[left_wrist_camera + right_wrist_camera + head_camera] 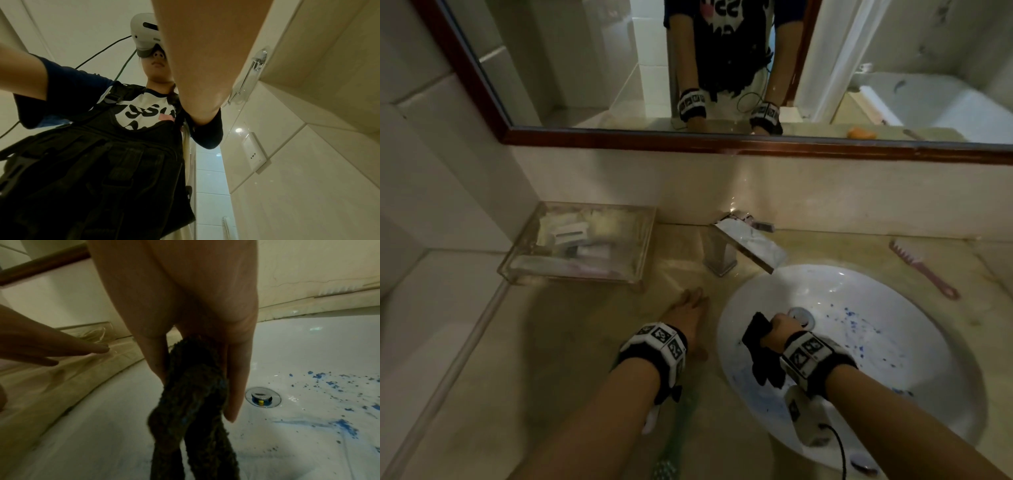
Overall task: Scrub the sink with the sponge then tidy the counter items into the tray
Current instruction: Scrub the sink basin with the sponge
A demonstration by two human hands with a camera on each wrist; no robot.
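The white oval sink (893, 346) carries blue smears (345, 425) right of the drain (263, 396). My right hand (782, 323) is down in the basin just left of the drain (801, 315), gripping a dark, folded scrubbing cloth (758, 346) that hangs below the fingers (238, 378). In the right wrist view the cloth (193, 399) is pinched between thumb and fingers. My left hand (690, 308) lies flat on the beige counter left of the sink with straight fingers (61, 352), holding nothing. The left wrist view looks up at my torso and shows no hand.
A clear tray (571, 275) holding several small toiletries sits at the back left against the wall. The chrome faucet (743, 245) overhangs the sink's far rim. A pink comb (924, 270) lies on the counter to the right. Something green (671, 445) lies under my left forearm.
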